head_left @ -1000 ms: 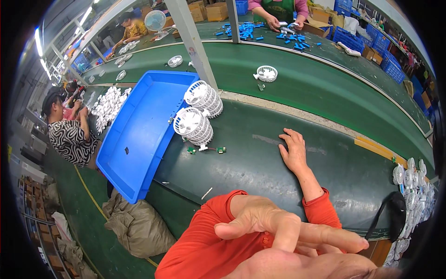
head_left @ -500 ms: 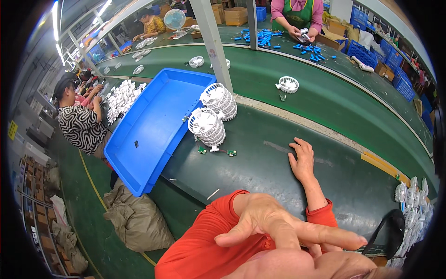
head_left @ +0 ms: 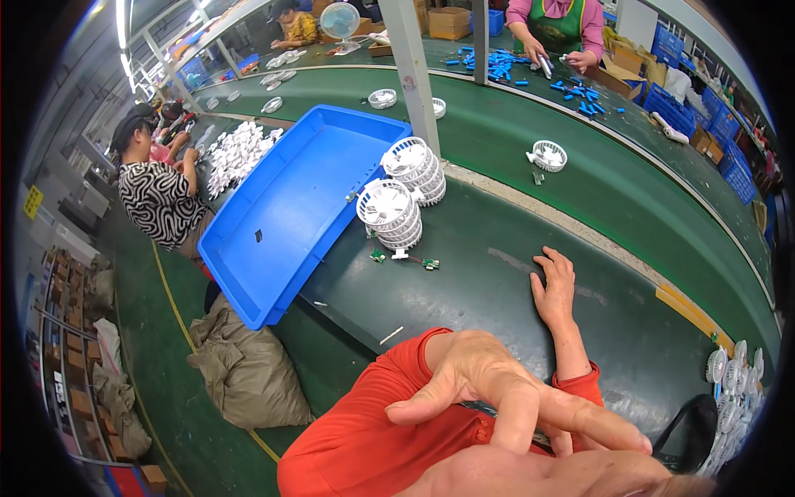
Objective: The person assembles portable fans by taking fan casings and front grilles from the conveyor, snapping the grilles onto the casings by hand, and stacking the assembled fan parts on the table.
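My right hand [head_left: 555, 290] lies palm down on the dark green work surface [head_left: 489, 286], fingers stretched, with nothing under it that I can see. Close to the camera, my left hand [head_left: 497, 389] is raised with its thumb and fingers spread; I see nothing held in it, though some fingers are partly hidden. Beyond and left of my right hand stand two stacks of white round fan housings, a nearer stack [head_left: 389, 217] and a farther stack [head_left: 422, 170]. A small green circuit board [head_left: 431, 264] lies beside the nearer one.
A large blue tray [head_left: 277, 240] tilts at the left, touching the stacks. Behind runs a green conveyor belt [head_left: 646, 207] carrying a fan housing [head_left: 548, 156]. A metal post [head_left: 414, 83] rises behind the stacks. Several small fans [head_left: 729, 389] stand at the right; co-workers sit left and opposite.
The view has turned slightly, so the tray and stacks sit farther right in the picture. My hands keep nearly the same pose. The opposite co-worker's hands have moved apart.
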A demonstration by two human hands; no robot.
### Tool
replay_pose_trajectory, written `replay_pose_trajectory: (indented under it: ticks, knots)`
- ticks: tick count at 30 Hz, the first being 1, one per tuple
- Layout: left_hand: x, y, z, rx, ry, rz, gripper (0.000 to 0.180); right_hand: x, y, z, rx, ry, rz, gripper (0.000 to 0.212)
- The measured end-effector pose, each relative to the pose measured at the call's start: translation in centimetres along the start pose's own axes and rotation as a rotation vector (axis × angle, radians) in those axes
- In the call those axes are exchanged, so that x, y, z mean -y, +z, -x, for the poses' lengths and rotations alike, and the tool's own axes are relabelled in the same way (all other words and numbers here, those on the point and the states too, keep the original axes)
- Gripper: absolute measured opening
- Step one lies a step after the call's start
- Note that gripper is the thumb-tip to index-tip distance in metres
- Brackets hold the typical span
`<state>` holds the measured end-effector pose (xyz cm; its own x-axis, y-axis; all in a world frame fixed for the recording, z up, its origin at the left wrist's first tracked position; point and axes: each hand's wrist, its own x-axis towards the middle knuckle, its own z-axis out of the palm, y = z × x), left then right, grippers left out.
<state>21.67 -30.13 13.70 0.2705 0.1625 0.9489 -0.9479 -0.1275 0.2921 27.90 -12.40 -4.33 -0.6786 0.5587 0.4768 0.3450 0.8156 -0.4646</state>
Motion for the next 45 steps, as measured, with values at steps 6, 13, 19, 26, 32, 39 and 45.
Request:
replay_pose_trajectory:
  ticks: [6,13,19,26,32,39,45]
  knots:
    - [0.5,0.1,-0.3,-0.011,0.000,-0.046,0.090,-0.1,-0.1,0.0,-0.021,-0.006,0.002,0.032]
    - [0.5,-0.1,-0.7,-0.043,0.009,-0.093,0.085,0.7,0.1,0.3,-0.002,-0.015,-0.018,0.032]
    - [0.1,0.0,-0.6,-0.066,0.019,-0.102,0.080,1.4,0.6,0.3,-0.008,-0.012,-0.017,0.032]
    - [1.8,-2.6,-0.9,-0.202,-0.014,0.168,0.069,-0.2,-0.1,-1.0,-0.109,-0.033,-0.032,0.031]
    - [1.9,-1.7,0.0,-0.754,-0.126,-0.054,0.041,0.5,1.7,-1.2,-0.097,0.023,-0.080,0.024]
    - [4.2,1.2,-4.3,-0.803,-0.528,0.020,0.009,-2.2,1.8,1.8,-0.163,0.003,-0.116,0.027]
    - [4.5,2.2,-7.0,-0.851,-0.714,-0.184,0.004,-1.6,2.9,0.6,-0.263,-0.027,-0.118,0.025]
